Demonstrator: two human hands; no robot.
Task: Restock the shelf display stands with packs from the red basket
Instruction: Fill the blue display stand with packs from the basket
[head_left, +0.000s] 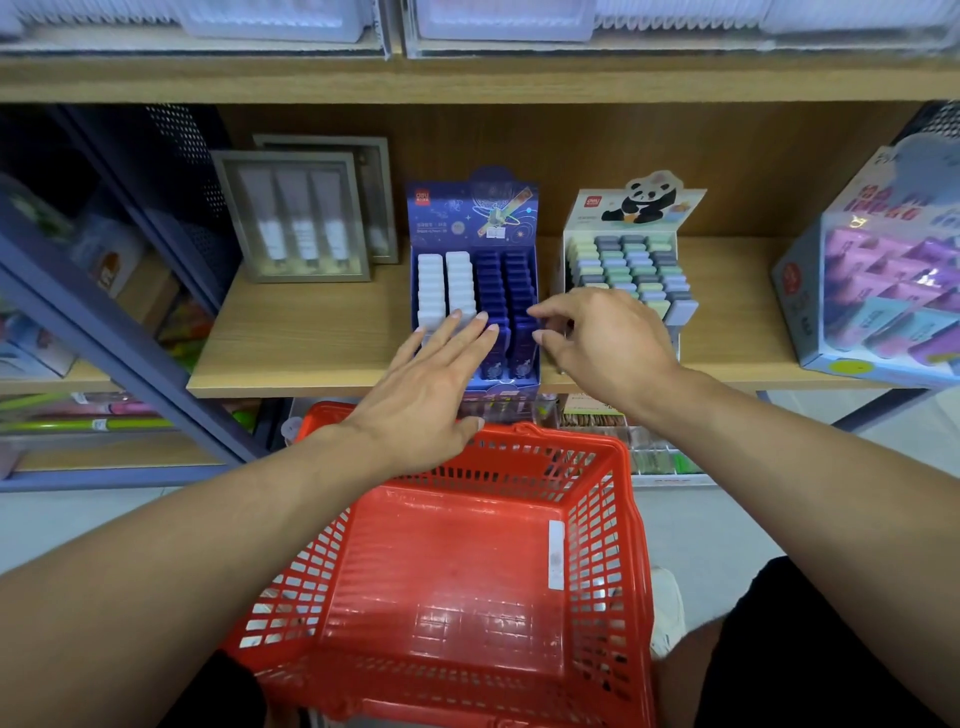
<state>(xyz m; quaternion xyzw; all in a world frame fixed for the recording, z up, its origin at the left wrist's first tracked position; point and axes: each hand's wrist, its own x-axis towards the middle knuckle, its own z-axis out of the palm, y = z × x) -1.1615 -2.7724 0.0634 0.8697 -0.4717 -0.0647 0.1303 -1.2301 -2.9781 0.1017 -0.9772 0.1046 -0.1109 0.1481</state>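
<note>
Two grey picture frames (296, 218) lean against the back of the wooden shelf (311, 332), one behind the other; the front one shows three pale tubes. At the far right a light blue box (878, 280) holds purple and teal items (its print is too blurred to read). Clear plastic bins (291, 21) sit on the shelf above. A dark blue rack (104, 291) stands at the left.

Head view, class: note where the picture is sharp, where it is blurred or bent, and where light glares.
Head view: the blue display stand and both hands are fairly sharp; the shelf edges bow from wide-angle distortion; the goods at the left margin and the pink box at right smear; the top bins wash out in bright light; soft glare lies on the red basket floor.
</note>
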